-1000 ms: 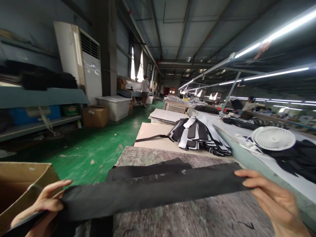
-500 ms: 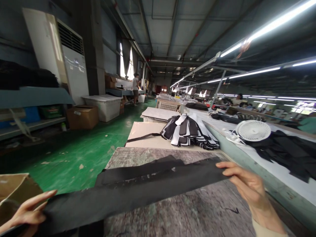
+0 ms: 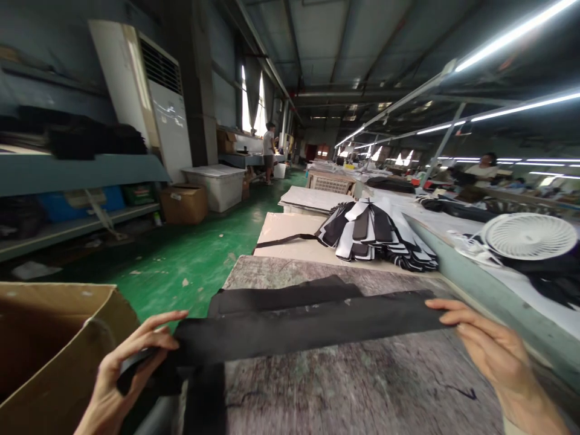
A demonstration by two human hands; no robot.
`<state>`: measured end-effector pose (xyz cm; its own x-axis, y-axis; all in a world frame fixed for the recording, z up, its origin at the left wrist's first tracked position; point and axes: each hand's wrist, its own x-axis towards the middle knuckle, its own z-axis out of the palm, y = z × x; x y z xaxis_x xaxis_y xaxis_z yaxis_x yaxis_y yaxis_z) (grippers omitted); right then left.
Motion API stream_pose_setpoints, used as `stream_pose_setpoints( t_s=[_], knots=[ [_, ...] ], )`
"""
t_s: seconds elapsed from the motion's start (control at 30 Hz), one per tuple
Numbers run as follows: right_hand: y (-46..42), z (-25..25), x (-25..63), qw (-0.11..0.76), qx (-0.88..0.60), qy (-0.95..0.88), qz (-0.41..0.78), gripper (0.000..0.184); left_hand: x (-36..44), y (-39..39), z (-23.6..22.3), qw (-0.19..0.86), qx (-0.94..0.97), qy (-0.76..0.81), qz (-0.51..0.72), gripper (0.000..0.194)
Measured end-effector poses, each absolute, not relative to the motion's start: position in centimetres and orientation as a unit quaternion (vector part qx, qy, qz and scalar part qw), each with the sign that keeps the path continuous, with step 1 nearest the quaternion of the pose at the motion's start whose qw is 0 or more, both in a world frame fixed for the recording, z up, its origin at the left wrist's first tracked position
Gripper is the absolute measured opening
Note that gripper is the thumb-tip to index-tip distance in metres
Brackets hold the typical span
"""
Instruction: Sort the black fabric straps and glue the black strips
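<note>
A long black fabric strip stretches across the grey, wood-patterned tabletop. My left hand pinches its left end, with a dark loose end bunched inside the palm. Its right end sits between the thumb and fingers of my right hand, close to the table surface. Just behind, partly covered by this strip, lies another black fabric piece. Below my left hand, more dark cloth hangs at the table's left edge.
Beyond the tabletop, a fanned pile of black and white strips rests on a beige board. A white fan stands on the right-hand table. An open cardboard box is at my left. Farther off, a person stands by a bench.
My left hand has moved right and up with its end of the strip, which now lies lower and flatter. The view has swung left, showing more of the cardboard box.
</note>
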<state>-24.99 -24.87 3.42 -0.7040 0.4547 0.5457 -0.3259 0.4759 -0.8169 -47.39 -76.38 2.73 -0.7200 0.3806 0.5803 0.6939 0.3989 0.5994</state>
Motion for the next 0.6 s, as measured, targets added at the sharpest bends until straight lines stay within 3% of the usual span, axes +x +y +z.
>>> stream_pose_setpoints(
  t_s=[0.13,0.33,0.53,0.6],
  knots=[
    [-23.2,0.8,-25.4,0.352,-0.088,-0.766,0.530,0.028,-48.0,-75.0,2.5,0.110,-0.377,-0.820,-0.417,0.017],
    [-21.8,-2.5,-26.2,0.245,-0.218,-0.862,0.386,0.037,-48.0,-71.2,1.3,0.021,-0.443,-0.842,-0.305,0.016],
    [-21.1,-5.7,-26.4,0.149,-0.189,-0.945,0.220,0.022,-47.2,-68.6,-1.5,-0.046,-0.516,-0.825,-0.225,0.042],
    [-21.1,-6.1,-26.3,0.154,-0.196,-0.958,0.143,0.013,-47.0,-68.2,-2.2,-0.053,-0.524,-0.823,-0.215,0.046]
  ],
)
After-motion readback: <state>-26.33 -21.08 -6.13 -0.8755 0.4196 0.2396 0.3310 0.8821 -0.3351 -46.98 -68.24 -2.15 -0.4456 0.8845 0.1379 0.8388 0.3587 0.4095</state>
